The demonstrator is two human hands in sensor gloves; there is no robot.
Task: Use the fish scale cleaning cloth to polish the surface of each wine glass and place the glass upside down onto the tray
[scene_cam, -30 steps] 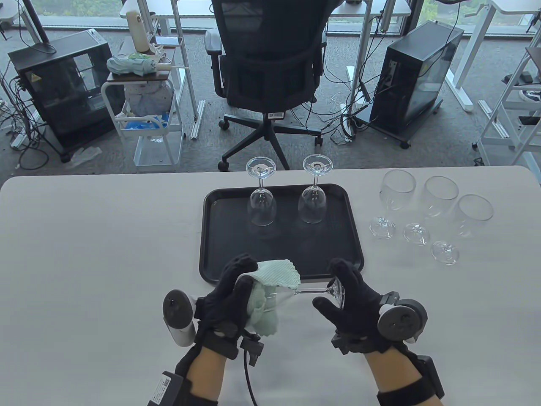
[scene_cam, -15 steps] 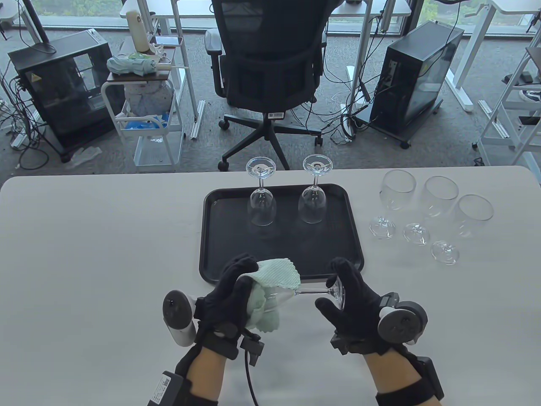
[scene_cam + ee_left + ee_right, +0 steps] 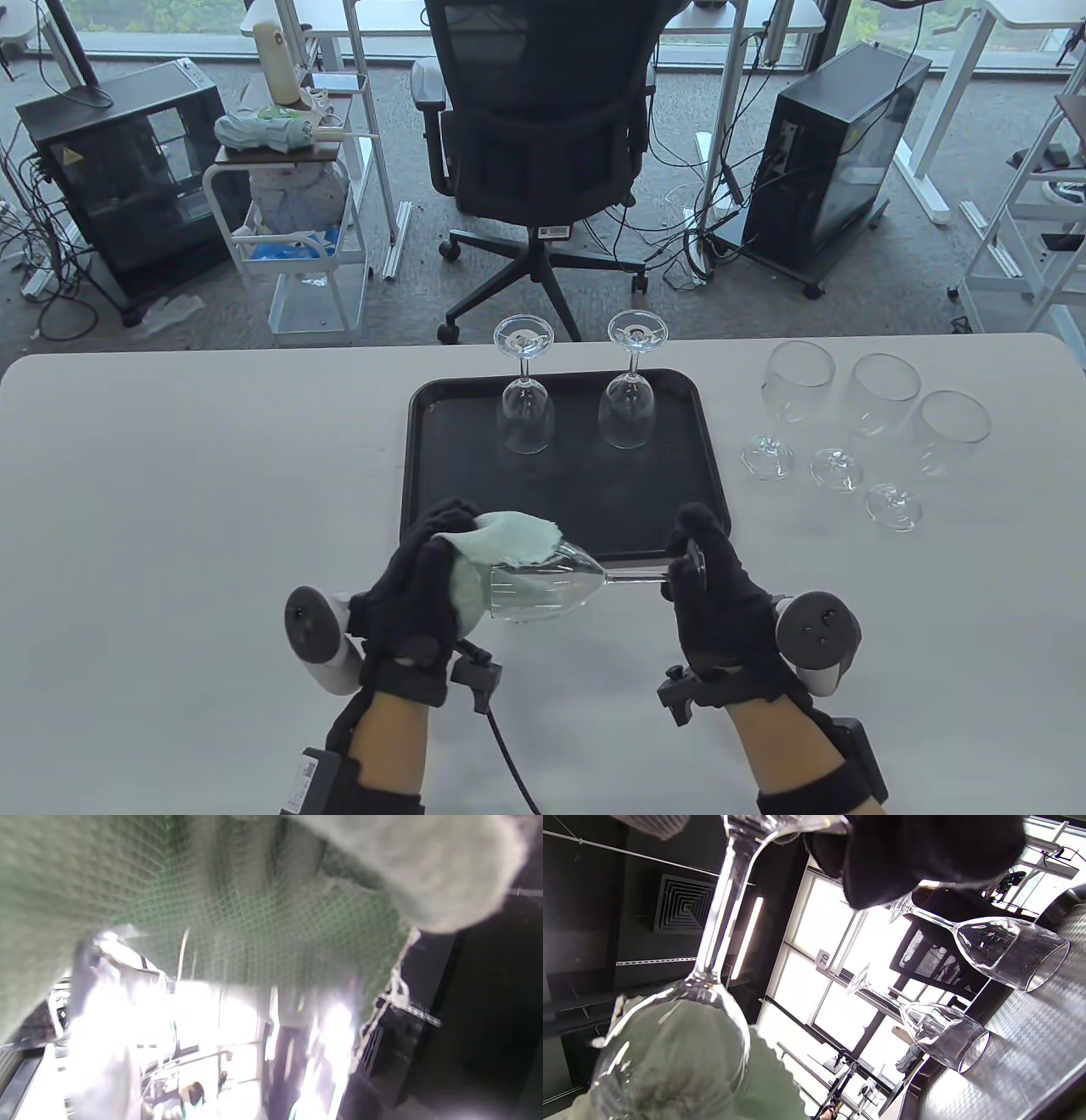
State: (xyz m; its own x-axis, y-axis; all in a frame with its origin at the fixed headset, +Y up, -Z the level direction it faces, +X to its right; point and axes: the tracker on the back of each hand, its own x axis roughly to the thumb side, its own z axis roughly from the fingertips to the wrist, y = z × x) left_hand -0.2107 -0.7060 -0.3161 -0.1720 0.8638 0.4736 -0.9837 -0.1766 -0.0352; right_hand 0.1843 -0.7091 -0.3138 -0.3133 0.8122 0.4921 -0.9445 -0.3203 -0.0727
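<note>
A pale, matte white table (image 3: 170, 475) with rounded corners carries a black rectangular plastic tray (image 3: 441, 509) at its middle, where 2 clear wine glasses (image 3: 626, 399) stand upside down near the far rim. Right of the tray, 3 more clear glasses (image 3: 797, 390) stand upright on the bare table.

Over the tray's near edge, a clear stemmed wine glass (image 3: 543, 590) lies on its side in the air: the black-gloved left hand (image 3: 416, 586) grips a pale green fish scale cleaning cloth (image 3: 509, 548) bunched over the bowl's mouth, and the black-gloved right hand (image 3: 721, 594) curls its fingers round the foot (stem level between them).

Beyond the table lie grey carpet, a black mesh office chair (image 3: 543, 127), 2 black computer towers (image 3: 127, 187), a white trolley (image 3: 288, 246) and loose cables.
</note>
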